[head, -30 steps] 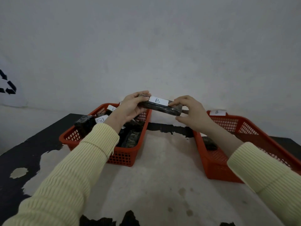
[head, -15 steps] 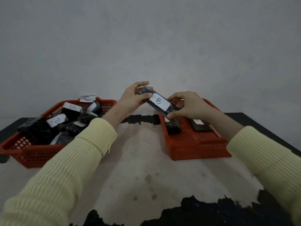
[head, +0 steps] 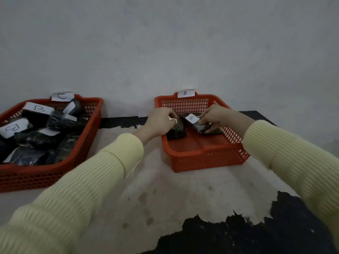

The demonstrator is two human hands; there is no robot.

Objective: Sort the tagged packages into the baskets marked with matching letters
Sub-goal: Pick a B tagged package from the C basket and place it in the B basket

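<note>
Orange-red plastic mesh forms the B basket (head: 207, 162), marked by a paper label (head: 185, 92) lettered B on its far rim. The B-tagged package (head: 200, 127) is down inside it, toward the far right of the floor, tilted with its tag facing up. The right hand (head: 213, 114) grasps this package at its right end, thumb and fingers curled round the dark wrapping. The left hand (head: 160, 122) reaches over the basket's left wall, fingers curled above a second dark package (head: 177, 132) lying just beside the first; whether it pinches that package or only touches it I cannot tell, since the fingertips do not show clearly. The step in hand looks like the set-down, nearly finished. To do it well, the package should come down flat on the mesh before the fingers let go, tag upward so the letter can be checked against the label. It should lie beside its neighbour rather than on top, so that neither tips. The left hand could steady the neighbour while the right lifts straight up, clear of the rim. On the worn table (head: 165, 195) to the left, the C basket (head: 45, 175) holds a heap of packages, some tagged B, so much sorting seems left.
</note>
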